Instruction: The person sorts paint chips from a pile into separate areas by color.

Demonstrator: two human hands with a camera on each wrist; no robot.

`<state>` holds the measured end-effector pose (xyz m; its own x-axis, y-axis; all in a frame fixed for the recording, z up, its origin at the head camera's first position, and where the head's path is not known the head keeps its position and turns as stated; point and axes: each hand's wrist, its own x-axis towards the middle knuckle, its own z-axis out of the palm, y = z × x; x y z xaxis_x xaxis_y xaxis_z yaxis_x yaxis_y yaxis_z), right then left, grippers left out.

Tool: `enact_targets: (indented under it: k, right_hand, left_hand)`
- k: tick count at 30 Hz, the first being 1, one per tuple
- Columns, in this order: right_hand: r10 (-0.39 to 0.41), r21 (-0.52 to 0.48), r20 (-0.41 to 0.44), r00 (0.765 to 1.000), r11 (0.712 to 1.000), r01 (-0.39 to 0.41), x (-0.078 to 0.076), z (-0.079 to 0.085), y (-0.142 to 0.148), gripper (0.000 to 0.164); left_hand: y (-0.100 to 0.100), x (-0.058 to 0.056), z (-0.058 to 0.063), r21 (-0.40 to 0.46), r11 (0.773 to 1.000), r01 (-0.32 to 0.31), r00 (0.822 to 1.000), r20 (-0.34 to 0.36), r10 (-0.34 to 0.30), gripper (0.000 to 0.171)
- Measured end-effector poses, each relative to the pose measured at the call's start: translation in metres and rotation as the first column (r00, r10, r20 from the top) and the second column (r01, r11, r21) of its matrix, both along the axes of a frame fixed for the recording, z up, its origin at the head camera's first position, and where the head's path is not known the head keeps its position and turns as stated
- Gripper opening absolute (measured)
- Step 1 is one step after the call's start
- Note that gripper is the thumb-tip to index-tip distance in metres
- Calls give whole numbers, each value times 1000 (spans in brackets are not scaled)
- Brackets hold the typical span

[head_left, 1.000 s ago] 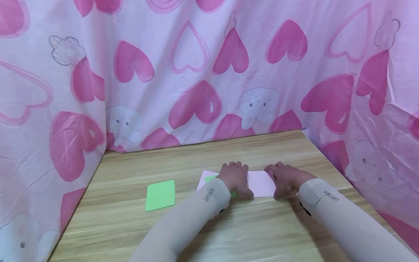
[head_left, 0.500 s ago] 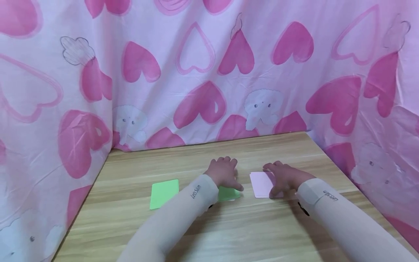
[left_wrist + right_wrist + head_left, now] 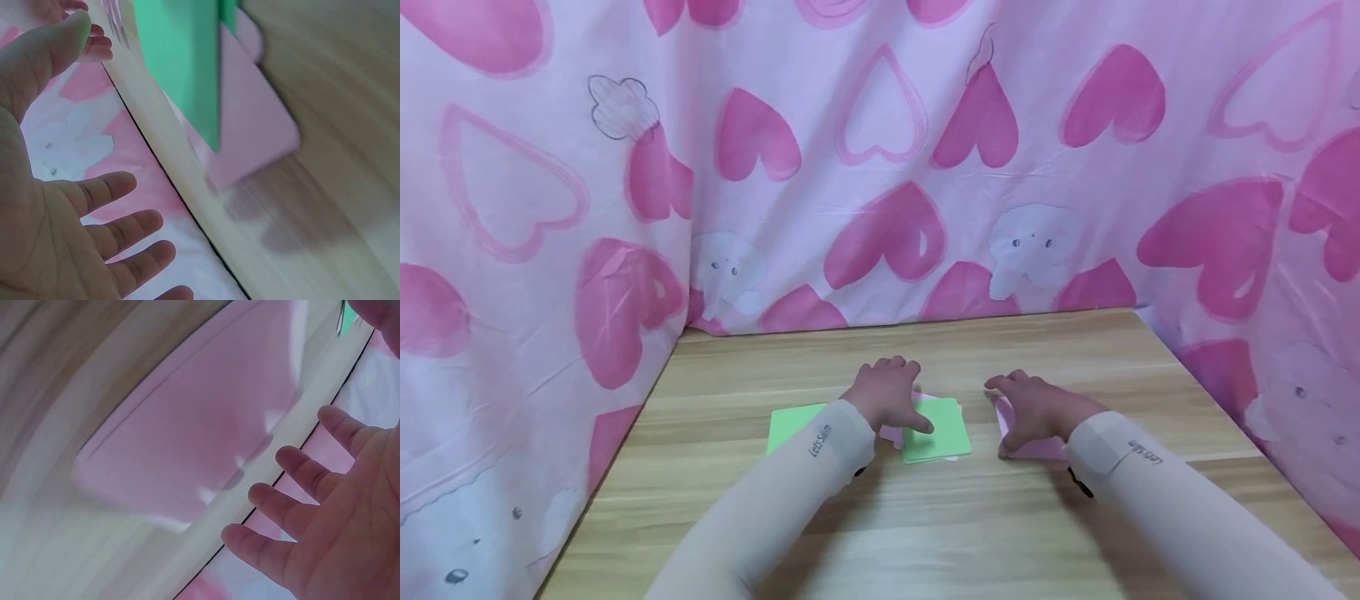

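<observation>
Wooden tabletop point(image 3: 887, 542): my loose-fingered left hand point(image 3: 883, 393) is drawing left, uncovering green cards point(image 3: 946, 442) and leaving pink cards point(image 3: 200, 412), right of them, to my relaxed right hand point(image 3: 1043, 408).

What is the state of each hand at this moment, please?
Left hand: open near a green card, holding nothing.
Right hand: open over the pink cards, holding nothing.

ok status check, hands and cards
Left hand spread, by a green card. Right hand spread over pink cards. Nothing visible in the way.
</observation>
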<state>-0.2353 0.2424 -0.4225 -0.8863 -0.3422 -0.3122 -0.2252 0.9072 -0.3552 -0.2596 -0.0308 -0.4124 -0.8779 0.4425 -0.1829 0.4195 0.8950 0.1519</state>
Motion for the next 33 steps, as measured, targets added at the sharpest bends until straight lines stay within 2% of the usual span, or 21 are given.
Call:
enact_targets:
  k: [6, 19, 24, 33]
  right_hand:
    - [11, 1, 20, 1000, 1000, -11, 0, -4, -21, 106]
    - [85, 9, -32, 996, 996, -85, -2, -8, -47, 106]
    - [100, 19, -32, 994, 995, -100, -3, -6, -52, 105]
    - [80, 25, -12, 997, 997, -79, -6, -6, -58, 97]
  left_hand:
    - [-12, 6, -2, 3, 1000, -6, 1000, 6, 5, 98]
    - [-16, 19, -22, 5, 999, 32, 999, 8, -32, 93]
    - [-18, 20, -27, -15, 999, 43, 999, 5, -42, 93]
    - [-19, 20, -32, -15, 999, 36, 999, 1, -36, 95]
